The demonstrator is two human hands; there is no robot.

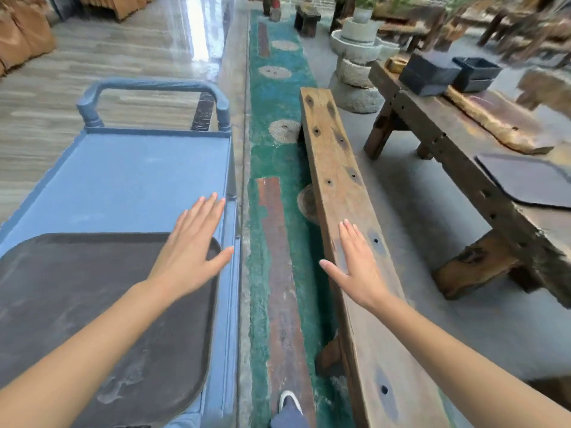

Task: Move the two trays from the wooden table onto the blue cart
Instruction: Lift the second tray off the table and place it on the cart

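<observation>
A dark brown tray (pixel 77 304) lies flat on the near end of the blue cart (pixel 139 180). My left hand (pixel 193 245) hovers open over the tray's far right corner, fingers spread, holding nothing. My right hand (pixel 358 267) is open above the long wooden bench (pixel 340 186), also holding nothing. A second dark tray (pixel 531 180) rests on the wooden table (pixel 463 156) at the right edge of the view, well away from both hands.
The cart's handle (pixel 148 88) stands at its far end. A green strip of floor (pixel 278 149) runs between cart and bench. Dark boxes (pixel 445 72) and a wooden slab (pixel 494 118) sit further along the table. Stacked stone millstones (pixel 358 57) stand beyond the bench.
</observation>
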